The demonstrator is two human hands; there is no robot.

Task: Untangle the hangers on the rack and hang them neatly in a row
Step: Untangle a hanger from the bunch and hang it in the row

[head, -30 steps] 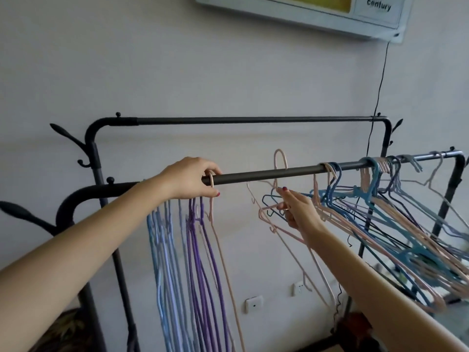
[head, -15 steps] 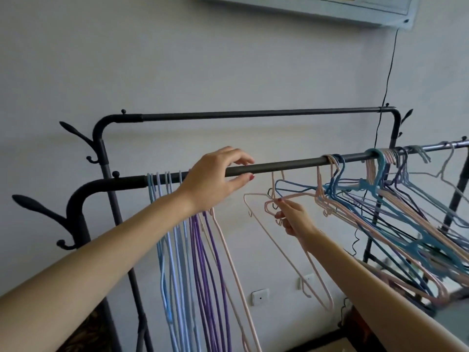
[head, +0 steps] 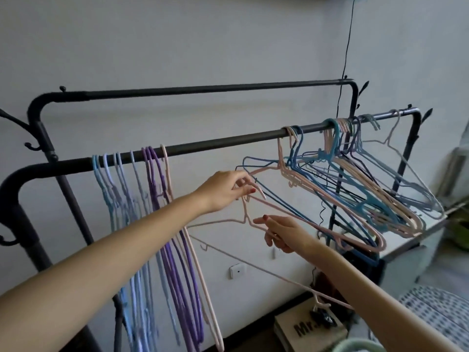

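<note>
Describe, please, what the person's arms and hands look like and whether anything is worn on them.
Both forearms are bare as far as the picture shows: no sleeves, gloves, watch or bracelet in view. The left hand and the right hand have red-painted nails. No rings can be made out, though some fingers are partly hidden. The arms are slim, and no marks show on them.

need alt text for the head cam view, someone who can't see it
Two bare hands work a pink hanger loose below a black rack rail: the left hand pinches its hook, the right hand reaches under it. Blue, purple and pink hangers hang neatly at left; a tangled bunch crowds the right.
</note>
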